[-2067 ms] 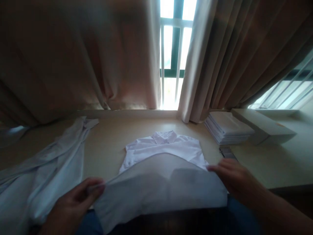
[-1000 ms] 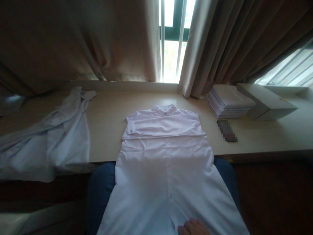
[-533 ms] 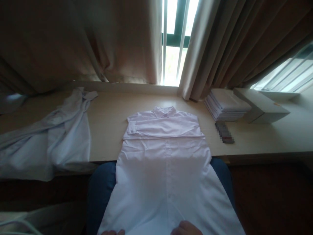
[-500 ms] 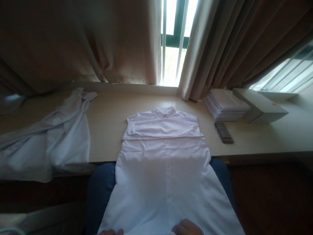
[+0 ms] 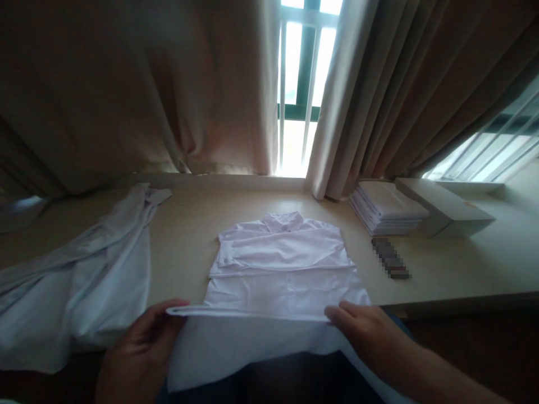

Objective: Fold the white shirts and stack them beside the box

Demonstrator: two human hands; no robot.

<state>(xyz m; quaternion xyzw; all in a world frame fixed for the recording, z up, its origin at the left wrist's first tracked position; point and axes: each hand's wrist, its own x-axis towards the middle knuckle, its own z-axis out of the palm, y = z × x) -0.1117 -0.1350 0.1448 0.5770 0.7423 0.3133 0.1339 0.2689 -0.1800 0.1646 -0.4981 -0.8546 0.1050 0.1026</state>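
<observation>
Two sets of fingers are closed on the same shirt [image 5: 282,249]. My left fingers [image 5: 162,310] pinch one end of a raised edge [image 5: 256,315], where the cloth doubles into a narrow loop; my right fingers [image 5: 347,314] grip it farther along, and the edge runs nearly straight between them. Below it, cloth hangs loose toward my lap.

Position: upper part of the shirt lies flat on the desk [image 5: 185,241], collar [image 5: 284,221] away from me, toward the window [image 5: 307,67]. One sleeve crosses the chest, its cuff [image 5: 226,253] at the left side; the other I cannot make out. Slight creases below.

Step, by my reading: turning the lower half up toward the collar; sleeve work looks done, this fold not yet laid. Next move calls for equal pull from both sides, edge parallel to the sleeve, so the layer settles square. Risk: skew at right, where cloth trails past my grip.

Surroundings: folded stack [image 5: 387,205] beside a box [image 5: 446,207] on the right; dark object [image 5: 389,258] in front of the stack, too blurred to identify; second garment [image 5: 105,280] loosely draped on my left.
</observation>
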